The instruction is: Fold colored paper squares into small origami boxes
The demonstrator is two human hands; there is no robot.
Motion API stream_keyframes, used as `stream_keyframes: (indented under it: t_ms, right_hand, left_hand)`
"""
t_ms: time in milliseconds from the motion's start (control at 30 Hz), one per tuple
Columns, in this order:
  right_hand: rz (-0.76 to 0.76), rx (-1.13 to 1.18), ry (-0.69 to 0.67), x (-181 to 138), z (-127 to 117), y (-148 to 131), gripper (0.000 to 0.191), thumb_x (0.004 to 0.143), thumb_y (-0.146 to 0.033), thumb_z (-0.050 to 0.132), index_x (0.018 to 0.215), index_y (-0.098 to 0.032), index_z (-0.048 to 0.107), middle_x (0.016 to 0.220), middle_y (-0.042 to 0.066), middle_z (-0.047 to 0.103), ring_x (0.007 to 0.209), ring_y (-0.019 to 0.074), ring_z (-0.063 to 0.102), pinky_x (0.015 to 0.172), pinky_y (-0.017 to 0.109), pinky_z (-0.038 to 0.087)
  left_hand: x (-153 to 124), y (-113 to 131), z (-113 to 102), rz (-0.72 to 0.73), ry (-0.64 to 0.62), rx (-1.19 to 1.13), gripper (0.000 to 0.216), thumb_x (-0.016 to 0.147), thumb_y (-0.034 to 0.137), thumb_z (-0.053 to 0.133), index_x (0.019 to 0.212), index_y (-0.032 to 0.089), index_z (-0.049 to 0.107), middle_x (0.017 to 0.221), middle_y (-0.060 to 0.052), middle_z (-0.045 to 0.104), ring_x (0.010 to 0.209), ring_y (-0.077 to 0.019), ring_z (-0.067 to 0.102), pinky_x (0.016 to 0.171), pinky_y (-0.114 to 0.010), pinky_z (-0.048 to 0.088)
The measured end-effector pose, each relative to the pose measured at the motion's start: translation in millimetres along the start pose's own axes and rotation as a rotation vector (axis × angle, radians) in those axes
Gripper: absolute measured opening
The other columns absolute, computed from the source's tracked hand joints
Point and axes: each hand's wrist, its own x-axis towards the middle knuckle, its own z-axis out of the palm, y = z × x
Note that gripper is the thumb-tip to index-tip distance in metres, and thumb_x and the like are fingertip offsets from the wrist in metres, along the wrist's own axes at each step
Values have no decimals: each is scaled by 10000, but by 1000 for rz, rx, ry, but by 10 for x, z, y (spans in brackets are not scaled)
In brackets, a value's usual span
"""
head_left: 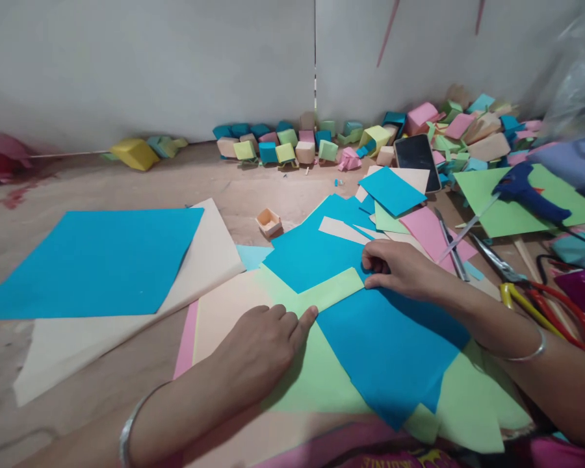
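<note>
A pale green paper strip (332,290) lies slanting across blue and green sheets in front of me. My right hand (394,268) has its fingers curled and pinches the strip's right end. At the other end, my left hand (268,344) is mostly closed, with one finger stretched out and pressing on the strip's lower edge; its thumb is hidden. Under the strip are a blue sheet (390,344) and a light green sheet (307,383). Just beyond my right hand lies a narrow cream paper strip (344,229).
A small cream paper box (268,222) stands mid-table. Folded paper boxes (305,152) line the wall. At right are a glue gun (531,192), scissors (560,312), a cutter knife (451,246) and a phone (418,161). A large blue sheet (97,263) lies left.
</note>
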Motion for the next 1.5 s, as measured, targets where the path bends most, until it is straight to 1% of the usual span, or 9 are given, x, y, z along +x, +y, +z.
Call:
stream_keyframes:
  t_ms: [267, 467, 600, 667, 767, 867, 967, 1167, 1500]
  right_hand:
    - [-228, -18, 125, -48, 192, -210, 305, 876, -136, 507, 1172, -194, 553, 1150, 114, 592, 1049, 242, 524, 836, 360, 430]
    - [-203, -108, 87, -68, 249, -219, 145, 886, -132, 489, 801, -175, 599, 806, 69, 590, 785, 202, 530, 678, 318, 406]
    - [-109, 45, 235, -82, 139, -136, 138, 831, -114, 554, 714, -180, 586, 747, 32, 587, 714, 165, 527, 631, 287, 392]
    - [-73, 168, 329, -83, 100, -134, 118, 818, -137, 590, 710, -183, 607, 736, 22, 604, 694, 157, 538, 611, 279, 397]
    - [-81, 363, 433, -83, 132, -195, 106, 821, -193, 623, 715, -188, 629, 756, 27, 636, 731, 169, 579, 634, 281, 437]
    - [-114, 416, 488, -73, 252, -259, 105, 826, -222, 636, 725, -193, 638, 753, 24, 650, 739, 173, 602, 658, 284, 471]
    - [-183, 311, 440, -69, 318, -268, 78, 854, -192, 598, 819, -208, 666, 820, 28, 678, 797, 179, 631, 699, 288, 504]
    - [-422, -115, 822, -234, 159, -364, 307, 859, -80, 552, 1136, -198, 615, 1006, 97, 619, 966, 212, 594, 819, 357, 509]
    - [-708, -355, 736, -394, 186, -670, 341, 834, -35, 586, 1137, -185, 633, 1055, 97, 606, 986, 221, 596, 799, 366, 528]
  left_hand:
    - [-4, -52, 11, 8, 44, -43, 510, 865, 57, 470, 1371, 89, 417, 734, -36, 622, 636, -201, 569, 467, -324, 322]
    - [-80, -58, 20, -29, 82, -75, 415, 849, 50, 504, 1258, 114, 532, 686, -27, 618, 595, -196, 550, 445, -306, 308]
    - [-165, -119, -33, -79, 123, -161, 162, 902, 170, 527, 867, 138, 681, 643, -48, 615, 585, -189, 548, 462, -291, 335]
    - [-143, -168, -80, -179, 217, -298, 240, 896, 338, 577, 784, 153, 681, 676, -57, 633, 635, -199, 577, 519, -295, 404]
    - [46, -228, -146, -312, 512, -612, 457, 784, 468, 688, 1130, 175, 636, 1020, -110, 684, 923, -253, 627, 742, -357, 507]
    - [372, -251, -193, -192, 679, -1064, 613, 796, 455, 684, 1330, 219, 499, 1326, -121, 569, 1198, -268, 539, 957, -401, 472]
    - [646, -245, -212, -59, 841, -1282, 330, 950, 345, 474, 1219, 196, 593, 1241, -94, 632, 1162, -208, 575, 993, -358, 455]
    - [722, -236, -153, 47, 896, -1222, 199, 909, 298, 546, 897, 144, 672, 884, -90, 697, 852, -170, 643, 788, -283, 509]
    - [743, -163, -130, 116, 868, -978, 189, 842, 329, 563, 834, 157, 640, 813, -71, 663, 753, -165, 586, 659, -269, 450]
